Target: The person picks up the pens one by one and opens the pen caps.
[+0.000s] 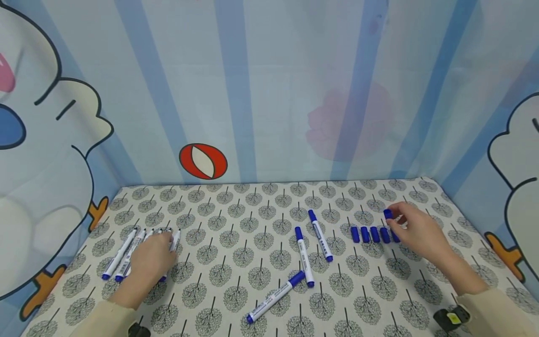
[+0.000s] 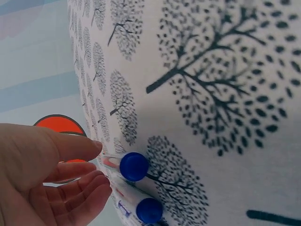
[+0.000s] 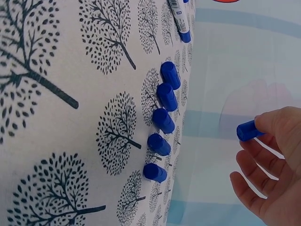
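Observation:
On the right, my right hand (image 1: pixel 418 232) pinches a blue marker cap (image 3: pixel 248 131) between thumb and fingertips, raised above the cloth. Below it lies a row of several blue caps (image 1: pixel 375 234), side by side. At the left, my left hand (image 1: pixel 152 256) is over a group of uncapped white markers (image 1: pixel 121 255), their dark tips pointing away from me. In the left wrist view its thumb and fingers are loosely bent and apart, fingertips right beside a marker with a blue end (image 2: pixel 134 166). The hand hides part of the group in the head view.
Three capped blue-and-white markers lie mid-table: one near the front (image 1: pixel 273 298), one in the middle (image 1: pixel 305 257), one farther back (image 1: pixel 321 236). A tree-patterned cloth (image 1: pixel 236 234) covers the table. A striped curtain (image 1: pixel 278 93) hangs behind and along the sides.

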The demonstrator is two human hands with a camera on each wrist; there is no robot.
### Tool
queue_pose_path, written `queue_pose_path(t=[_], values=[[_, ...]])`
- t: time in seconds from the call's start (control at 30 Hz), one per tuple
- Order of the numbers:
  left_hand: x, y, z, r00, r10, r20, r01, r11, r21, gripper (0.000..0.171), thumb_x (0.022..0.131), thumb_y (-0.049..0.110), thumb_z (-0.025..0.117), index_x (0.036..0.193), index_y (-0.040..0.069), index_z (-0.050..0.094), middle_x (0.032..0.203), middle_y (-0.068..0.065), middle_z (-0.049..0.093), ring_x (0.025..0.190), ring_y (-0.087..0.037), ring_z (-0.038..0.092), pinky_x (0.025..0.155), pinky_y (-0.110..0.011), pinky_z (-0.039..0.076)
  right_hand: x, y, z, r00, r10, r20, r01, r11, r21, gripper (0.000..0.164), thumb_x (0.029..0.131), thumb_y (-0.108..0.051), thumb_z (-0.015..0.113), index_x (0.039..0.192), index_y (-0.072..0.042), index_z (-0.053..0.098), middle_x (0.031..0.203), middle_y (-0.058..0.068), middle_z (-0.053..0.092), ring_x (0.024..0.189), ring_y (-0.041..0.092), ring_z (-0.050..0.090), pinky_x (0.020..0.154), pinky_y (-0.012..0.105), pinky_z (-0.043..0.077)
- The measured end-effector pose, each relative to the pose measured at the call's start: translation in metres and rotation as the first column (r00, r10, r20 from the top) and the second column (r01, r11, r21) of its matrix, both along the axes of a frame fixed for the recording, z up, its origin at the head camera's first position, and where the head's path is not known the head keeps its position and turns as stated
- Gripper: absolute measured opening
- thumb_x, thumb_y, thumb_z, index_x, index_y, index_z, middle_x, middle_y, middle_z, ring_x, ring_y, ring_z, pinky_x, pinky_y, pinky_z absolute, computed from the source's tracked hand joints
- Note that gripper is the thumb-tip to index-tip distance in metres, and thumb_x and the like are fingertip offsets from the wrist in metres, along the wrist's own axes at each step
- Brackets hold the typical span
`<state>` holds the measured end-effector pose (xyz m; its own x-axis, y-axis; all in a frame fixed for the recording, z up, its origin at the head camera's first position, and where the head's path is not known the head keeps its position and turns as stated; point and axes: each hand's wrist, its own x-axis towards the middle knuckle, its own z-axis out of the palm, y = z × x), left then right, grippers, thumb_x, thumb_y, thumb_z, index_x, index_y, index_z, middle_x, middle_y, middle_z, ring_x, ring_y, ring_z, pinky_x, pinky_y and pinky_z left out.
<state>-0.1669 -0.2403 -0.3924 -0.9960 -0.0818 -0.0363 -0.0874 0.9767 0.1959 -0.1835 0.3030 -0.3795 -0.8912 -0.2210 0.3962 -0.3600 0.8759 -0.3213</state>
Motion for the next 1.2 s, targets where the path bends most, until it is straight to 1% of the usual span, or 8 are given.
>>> queue_pose_path(t=[0.17,0.3,0.43,0.57,0.8,0.9,1.03,1.2], values=[[-0.002,0.006,0.003,1.000,-0.015,-0.009,0.015,1.000,-0.003,0.025,0.080,0.013,0.065,0.103,0.002,0.062,0.098,-0.018,0.064,0.056,-0.021,0.053,0.042,-0.033,0.042,-0.001,0.002,-0.001,1.000,-0.008,0.001,0.008,1.000,0.002,0.031,0.083,-0.007,0.062,0.112,0.003,0.055,0.094,0.016,0.062,0.078,0.029,0.061,0.051,0.027,0.045],[-0.002,0.012,0.004,0.998,-0.040,-0.042,0.040,0.999,0.003,0.025,0.080,0.014,0.066,0.102,0.004,0.063,0.094,-0.014,0.064,0.054,-0.018,0.051,0.041,-0.031,0.041,-0.001,0.003,-0.001,1.000,-0.021,0.009,0.021,1.000,0.006,0.031,0.084,-0.008,0.061,0.113,0.002,0.054,0.091,0.014,0.062,0.077,0.028,0.061,0.051,0.029,0.046],[-0.002,0.018,0.006,0.992,-0.086,-0.092,0.088,0.996,0.011,0.024,0.078,0.012,0.068,0.100,0.003,0.064,0.086,-0.009,0.063,0.057,-0.016,0.052,0.044,-0.030,0.042,-0.003,0.005,0.000,1.000,-0.028,0.002,0.028,1.000,0.014,0.032,0.085,-0.008,0.061,0.115,0.000,0.052,0.087,0.012,0.062,0.075,0.027,0.061,0.051,0.031,0.047],[-0.001,0.026,0.009,0.986,-0.127,-0.108,0.129,0.991,0.020,0.024,0.077,0.013,0.070,0.099,0.004,0.065,0.084,-0.006,0.063,0.057,-0.015,0.053,0.045,-0.029,0.043,-0.006,0.008,-0.001,0.999,-0.031,-0.008,0.031,0.999,0.021,0.033,0.085,-0.007,0.061,0.116,0.000,0.051,0.085,0.011,0.062,0.074,0.027,0.061,0.053,0.034,0.048],[0.001,0.040,0.008,0.970,-0.190,-0.150,0.197,0.980,0.038,0.023,0.076,0.015,0.072,0.097,0.006,0.066,0.082,-0.003,0.061,0.055,-0.011,0.049,0.045,-0.024,0.040,-0.009,0.017,-0.003,0.998,-0.052,0.021,0.052,0.999,-0.001,0.032,0.085,-0.007,0.060,0.115,0.003,0.050,0.084,0.014,0.061,0.070,0.026,0.060,0.051,0.030,0.046],[0.001,0.046,0.006,0.964,-0.205,-0.171,0.215,0.976,0.044,0.022,0.076,0.015,0.072,0.096,0.007,0.066,0.082,-0.003,0.060,0.054,-0.010,0.049,0.044,-0.023,0.039,-0.010,0.022,-0.006,0.997,-0.071,0.027,0.072,0.997,-0.014,0.032,0.085,-0.006,0.059,0.114,0.003,0.051,0.085,0.015,0.061,0.071,0.027,0.060,0.052,0.033,0.047],[0.002,0.054,0.004,0.948,-0.235,-0.213,0.251,0.967,0.051,0.020,0.076,0.016,0.072,0.093,0.009,0.066,0.083,-0.002,0.062,0.058,-0.010,0.052,0.048,-0.023,0.041,-0.012,0.029,-0.010,0.994,-0.100,0.039,0.101,0.995,-0.023,0.032,0.085,-0.006,0.058,0.115,0.002,0.051,0.085,0.015,0.061,0.070,0.027,0.059,0.051,0.036,0.047],[0.005,0.063,0.002,0.934,-0.263,-0.242,0.289,0.954,0.077,0.019,0.075,0.015,0.072,0.092,0.009,0.067,0.083,-0.001,0.062,0.060,-0.010,0.053,0.050,-0.023,0.042,-0.012,0.036,-0.013,0.993,-0.097,0.068,0.099,0.995,-0.024,0.031,0.085,-0.006,0.057,0.114,0.003,0.051,0.085,0.017,0.060,0.068,0.027,0.059,0.048,0.030,0.043]])
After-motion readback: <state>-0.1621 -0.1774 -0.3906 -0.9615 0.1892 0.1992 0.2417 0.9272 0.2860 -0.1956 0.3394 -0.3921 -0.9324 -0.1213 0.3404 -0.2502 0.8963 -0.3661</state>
